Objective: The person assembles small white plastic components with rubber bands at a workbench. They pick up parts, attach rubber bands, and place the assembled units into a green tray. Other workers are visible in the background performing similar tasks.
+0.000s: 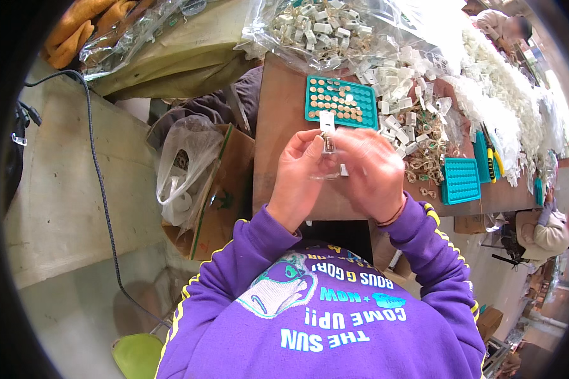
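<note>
My left hand (296, 180) pinches a small clear-and-white plastic housing with a metal part inside (328, 144) between thumb and fingertips, above the table's near side. Close against it on the right is my right hand (374, 169), smeared by motion, so its grip does not show. Just beyond the hands lies a teal tray (308, 104) with rows of round copper-coloured pieces in its pockets. To the right of my right hand, loose brass-coloured metal parts (425, 165) are heaped beside scattered white plastic housings (395, 129).
A clear bag (259, 31) of white housings lies at the back. On the right are another teal tray (460, 180) and yellow-and-black pliers (492, 156). A cardboard box (237, 174) and plastic bag (189, 164) stand left of the brown table (278, 82). Other people sit at far right.
</note>
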Available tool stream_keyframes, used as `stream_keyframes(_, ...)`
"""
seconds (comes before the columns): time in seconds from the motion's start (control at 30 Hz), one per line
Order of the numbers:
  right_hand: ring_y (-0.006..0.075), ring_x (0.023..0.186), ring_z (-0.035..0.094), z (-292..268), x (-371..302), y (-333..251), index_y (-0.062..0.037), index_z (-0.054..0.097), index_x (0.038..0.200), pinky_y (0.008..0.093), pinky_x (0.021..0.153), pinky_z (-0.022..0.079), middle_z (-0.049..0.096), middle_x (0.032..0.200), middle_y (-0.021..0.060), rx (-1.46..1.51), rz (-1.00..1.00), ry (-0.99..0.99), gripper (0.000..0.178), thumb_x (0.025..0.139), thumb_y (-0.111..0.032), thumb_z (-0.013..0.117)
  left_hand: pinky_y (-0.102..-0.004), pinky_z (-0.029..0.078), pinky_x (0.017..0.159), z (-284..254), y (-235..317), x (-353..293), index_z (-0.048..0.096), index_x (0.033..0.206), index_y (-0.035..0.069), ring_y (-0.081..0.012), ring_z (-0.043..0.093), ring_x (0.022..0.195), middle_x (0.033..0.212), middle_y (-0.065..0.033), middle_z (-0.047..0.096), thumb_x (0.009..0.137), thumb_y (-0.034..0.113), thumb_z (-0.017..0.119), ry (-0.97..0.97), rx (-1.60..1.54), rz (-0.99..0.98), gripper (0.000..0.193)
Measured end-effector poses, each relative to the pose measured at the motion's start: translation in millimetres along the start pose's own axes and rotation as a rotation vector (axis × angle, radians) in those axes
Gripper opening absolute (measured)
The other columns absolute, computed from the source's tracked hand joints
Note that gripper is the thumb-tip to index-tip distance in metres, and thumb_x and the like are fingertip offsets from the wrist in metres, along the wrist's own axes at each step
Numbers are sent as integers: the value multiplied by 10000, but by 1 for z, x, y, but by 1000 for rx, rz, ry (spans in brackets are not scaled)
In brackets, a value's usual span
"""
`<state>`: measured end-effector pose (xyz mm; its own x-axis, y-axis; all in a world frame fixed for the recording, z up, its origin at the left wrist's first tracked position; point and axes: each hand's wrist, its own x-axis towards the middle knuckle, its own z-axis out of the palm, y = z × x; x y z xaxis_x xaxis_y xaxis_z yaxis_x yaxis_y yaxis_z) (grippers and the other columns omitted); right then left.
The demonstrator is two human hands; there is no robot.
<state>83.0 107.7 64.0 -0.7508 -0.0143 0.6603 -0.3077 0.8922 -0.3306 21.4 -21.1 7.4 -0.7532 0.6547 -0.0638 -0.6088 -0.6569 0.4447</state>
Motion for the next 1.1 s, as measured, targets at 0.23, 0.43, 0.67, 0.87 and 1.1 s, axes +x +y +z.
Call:
stream_keyframes(0.23, 38, 759, 588, -22, 10, 10, 15, 653, 1002, 232, 621, 483, 650, 860, 26, 925, 899, -201, 218, 840, -118, 713, -245, 506, 753, 11, 2, -11, 557, 1150, 28, -117, 607, 871, 1018, -40, 637, 963, 156, 594, -75, -64, -241, 230)
stream_keyframes(0.43, 207, 756, 658, -12, -6, -4, -11, 695, 910, 305, 656, 528, 672, 846, 90, 140, 91, 158, 159, 753, -8, 717, -252, 478, 822, 23, 3, -16, 553, 1197, 56, -100, 581, 966, 1078, -26, 625, 992, 228, 539, -141, -77, -222, 268)
stream_keyframes(0.67, 237, 853, 678, -31, -3, -5, -8, 693, 1016, 321, 753, 549, 681, 985, 109, 309, 37, 4, 271, 746, 18, 702, -265, 489, 829, 32, 8, -27, 551, 1180, 63, -106, 605, 952, 1079, -27, 629, 993, 227, 541, -126, -52, -183, 248)
stream_keyframes(0.87, 119, 726, 668, -25, -5, -11, -2, 684, 888, 235, 638, 533, 679, 830, 82, 695, 474, 73, 104, 787, 4, 705, -248, 484, 814, 38, 8, -34, 554, 1096, 56, -90, 603, 933, 1019, -30, 631, 975, 176, 580, -12, 189, -72, 172)
stream_keyframes(1.1, 143, 669, 669, -13, -6, -25, -13, 680, 842, 249, 609, 535, 672, 768, 85, 439, 482, 173, 73, 775, 11, 695, -235, 473, 797, 37, 4, -34, 572, 1035, 52, -78, 579, 898, 973, -20, 629, 922, 153, 661, -8, 455, 143, 176)
